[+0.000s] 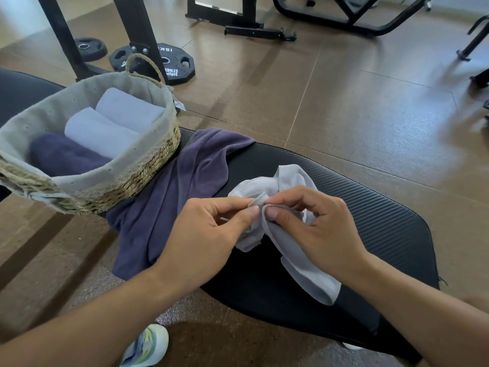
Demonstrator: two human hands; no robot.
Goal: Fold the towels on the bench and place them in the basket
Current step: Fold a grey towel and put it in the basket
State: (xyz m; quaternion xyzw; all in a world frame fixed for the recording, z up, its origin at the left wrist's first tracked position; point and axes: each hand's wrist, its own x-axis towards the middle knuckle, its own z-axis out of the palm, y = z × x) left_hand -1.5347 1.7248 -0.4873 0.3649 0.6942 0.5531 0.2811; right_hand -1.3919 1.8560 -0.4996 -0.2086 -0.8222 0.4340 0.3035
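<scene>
Black ribbed desk [344, 186] stretching away underneath, carrying everything. Woven basket [148, 165] sitting far left, already holding three rolled towels. Purple towel [169, 207] sprawling unfolded beside it, waiting. Grey towel [299, 255] lying bunched dead centre, long axis trailing back toward the right forearm. Left hand [209, 234] and right hand [317, 229] both pinching its near corner, thumbs almost touching, probably getting ready to draw apart sideways.

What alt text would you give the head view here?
Both hands, left hand and right hand, pinch a crumpled light grey towel over a black bench. A dark purple towel lies unfolded beside a woven basket holding three rolled towels, with weight plates on the floor behind.
</scene>
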